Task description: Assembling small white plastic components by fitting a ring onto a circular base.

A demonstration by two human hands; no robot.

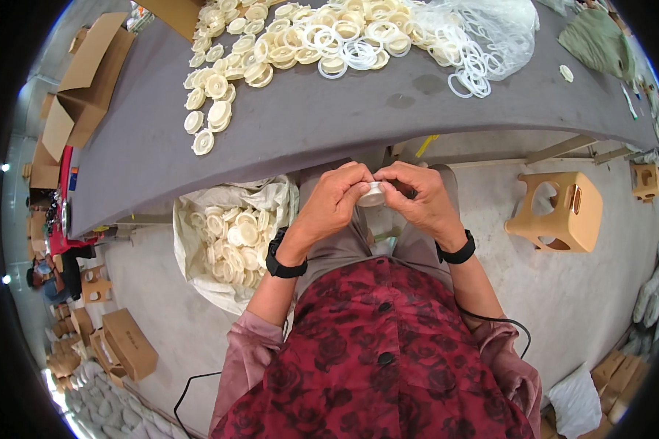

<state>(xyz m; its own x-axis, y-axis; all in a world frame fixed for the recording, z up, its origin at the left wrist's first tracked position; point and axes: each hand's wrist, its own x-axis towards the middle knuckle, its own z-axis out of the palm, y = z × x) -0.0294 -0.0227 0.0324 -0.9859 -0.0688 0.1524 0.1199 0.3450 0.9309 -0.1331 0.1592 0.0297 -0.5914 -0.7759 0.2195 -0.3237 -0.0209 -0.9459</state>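
Observation:
Above my lap, just off the table's near edge, a round cream plastic cap (pixel 371 195) is pinched between both hands. My left hand (pixel 335 196) grips its left side with thumb and fingers. From the other side my right hand (pixel 423 194) holds it, fingertips closed at the rim. The fingers cover part of the cap. On the grey-covered table (pixel 285 121) lies a spread of similar cream caps (pixel 277 45). Translucent white rings (pixel 359 53) rest on top of them, and more spill from a clear plastic bag (pixel 501 40).
Left of my legs stands an open white woven sack (pixel 190 256) full of cream caps. A tan plastic stool (pixel 560 212) is on the floor at right. Cardboard boxes (pixel 128 344) sit at left. A green cloth (pixel 597 44) lies at the table's far right.

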